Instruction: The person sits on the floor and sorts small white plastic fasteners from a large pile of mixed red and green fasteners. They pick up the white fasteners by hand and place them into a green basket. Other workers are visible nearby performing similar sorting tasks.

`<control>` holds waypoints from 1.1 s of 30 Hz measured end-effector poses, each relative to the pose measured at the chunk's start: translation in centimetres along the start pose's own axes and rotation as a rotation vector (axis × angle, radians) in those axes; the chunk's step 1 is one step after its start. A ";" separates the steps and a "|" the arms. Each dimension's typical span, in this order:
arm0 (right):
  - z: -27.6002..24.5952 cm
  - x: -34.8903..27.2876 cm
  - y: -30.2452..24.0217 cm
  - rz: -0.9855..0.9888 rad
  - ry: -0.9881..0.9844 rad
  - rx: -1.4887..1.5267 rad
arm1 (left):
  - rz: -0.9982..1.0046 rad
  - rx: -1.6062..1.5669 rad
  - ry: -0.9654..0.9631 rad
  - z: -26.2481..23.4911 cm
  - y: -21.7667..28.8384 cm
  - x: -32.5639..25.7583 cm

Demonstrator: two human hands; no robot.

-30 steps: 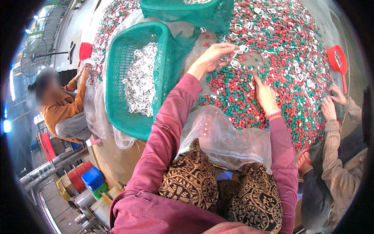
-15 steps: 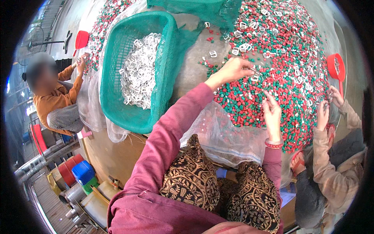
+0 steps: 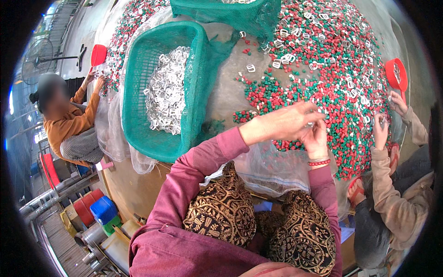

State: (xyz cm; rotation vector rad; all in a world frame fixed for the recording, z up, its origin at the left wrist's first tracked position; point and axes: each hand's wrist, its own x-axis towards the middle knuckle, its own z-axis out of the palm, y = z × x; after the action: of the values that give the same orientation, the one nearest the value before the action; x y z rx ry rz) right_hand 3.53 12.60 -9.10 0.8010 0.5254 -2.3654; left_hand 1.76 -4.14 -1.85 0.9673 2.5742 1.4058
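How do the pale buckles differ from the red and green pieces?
The pale buckles are open frames; the red and green pieces look solid. Buckles are larger than pieces. Many buckles are heaped in the green basket; the pieces lie spread outside. Some of both lie mixed together there.

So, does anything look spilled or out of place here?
Only mildly: one silvery buckle lies apart on a bare patch of sheeting, between the green basket and the red and green pieces. It looks like a stray. I can't make out any damage.
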 end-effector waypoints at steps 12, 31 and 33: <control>0.7 -1.2 -3.5 0.142 -0.440 0.065 | -0.504 0.518 0.208 -1.2 -20.6 0.3; -4.4 -3.6 -8.4 0.019 -0.300 0.247 | -0.429 -1.555 0.307 -4.3 -16.9 5.7; -1.5 -4.5 -6.9 -0.001 -0.199 0.199 | -0.602 -1.191 0.412 -4.0 -17.3 6.5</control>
State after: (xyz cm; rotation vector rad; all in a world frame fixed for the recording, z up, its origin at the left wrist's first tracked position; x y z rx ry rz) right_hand 2.72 20.34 -6.13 0.6387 0.2108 -2.4908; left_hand -13.35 -10.32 -11.39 -0.2632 1.3730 2.4489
